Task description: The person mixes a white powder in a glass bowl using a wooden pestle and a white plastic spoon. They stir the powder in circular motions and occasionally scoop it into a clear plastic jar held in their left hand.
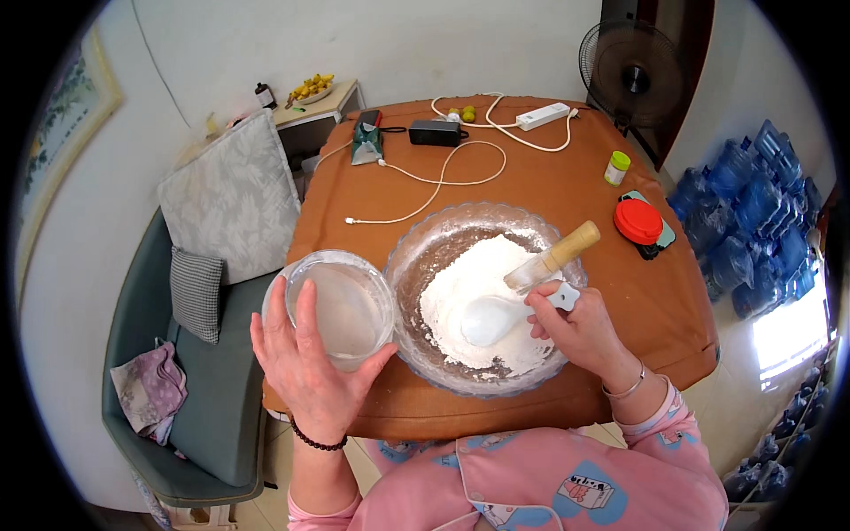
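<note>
My left hand (310, 380) holds a round clear bowl (390, 310) by its near side, thumb on the right rim and fingers stretched along the left. A pale, whitish layer shows inside it. Pinched in my right hand (580, 332) is the handle of a white spoon (489, 320). The spoon's head rests in a heap of white flour (447, 292). That flour sits in a large clear basin (412, 237) with a scalloped rim. A wooden stick (571, 247), its lower end dusted white, leans on the basin's right side.
On the brown-covered table (336, 257) lie a white cable (456, 182), a power strip (543, 116), a black box (436, 133) and a green-lidded jar (617, 168). A red round lid (637, 220) is at the right. A green sofa (212, 380) stands left; blue water bottles (753, 212) stand right.
</note>
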`<state>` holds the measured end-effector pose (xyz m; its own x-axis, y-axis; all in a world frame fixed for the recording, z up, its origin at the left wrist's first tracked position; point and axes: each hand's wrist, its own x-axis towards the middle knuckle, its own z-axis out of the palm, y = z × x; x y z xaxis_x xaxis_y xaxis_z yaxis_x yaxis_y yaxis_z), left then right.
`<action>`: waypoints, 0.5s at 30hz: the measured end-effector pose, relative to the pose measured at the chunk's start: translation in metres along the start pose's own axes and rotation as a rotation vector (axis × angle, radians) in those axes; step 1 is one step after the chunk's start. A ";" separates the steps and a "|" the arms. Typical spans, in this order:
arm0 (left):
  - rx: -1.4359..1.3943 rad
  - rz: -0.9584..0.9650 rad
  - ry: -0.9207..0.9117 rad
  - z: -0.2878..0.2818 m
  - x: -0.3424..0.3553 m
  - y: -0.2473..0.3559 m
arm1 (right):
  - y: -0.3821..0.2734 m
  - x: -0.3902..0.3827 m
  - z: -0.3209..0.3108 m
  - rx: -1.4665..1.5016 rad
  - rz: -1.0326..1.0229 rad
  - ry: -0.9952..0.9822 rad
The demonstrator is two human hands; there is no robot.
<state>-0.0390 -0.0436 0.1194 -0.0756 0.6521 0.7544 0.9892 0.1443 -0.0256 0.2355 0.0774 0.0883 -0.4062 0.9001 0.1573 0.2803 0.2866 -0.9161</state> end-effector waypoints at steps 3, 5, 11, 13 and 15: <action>-0.049 -0.026 -0.025 0.000 0.000 0.001 | -0.003 0.002 0.001 0.056 0.009 0.011; -0.052 -0.022 -0.019 0.000 0.000 0.001 | -0.009 0.002 0.000 0.160 0.086 0.027; -0.021 -0.006 -0.014 -0.001 0.001 0.001 | 0.012 0.004 0.009 0.082 0.000 0.007; -0.006 0.005 -0.011 0.000 0.000 0.001 | 0.013 0.005 0.010 0.071 -0.005 0.007; -0.002 0.008 -0.005 0.000 0.000 0.001 | 0.013 0.007 0.009 0.099 0.001 0.014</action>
<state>-0.0383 -0.0431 0.1196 -0.0680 0.6568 0.7510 0.9901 0.1370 -0.0302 0.2287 0.0842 0.0742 -0.3938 0.9051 0.1604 0.1937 0.2523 -0.9481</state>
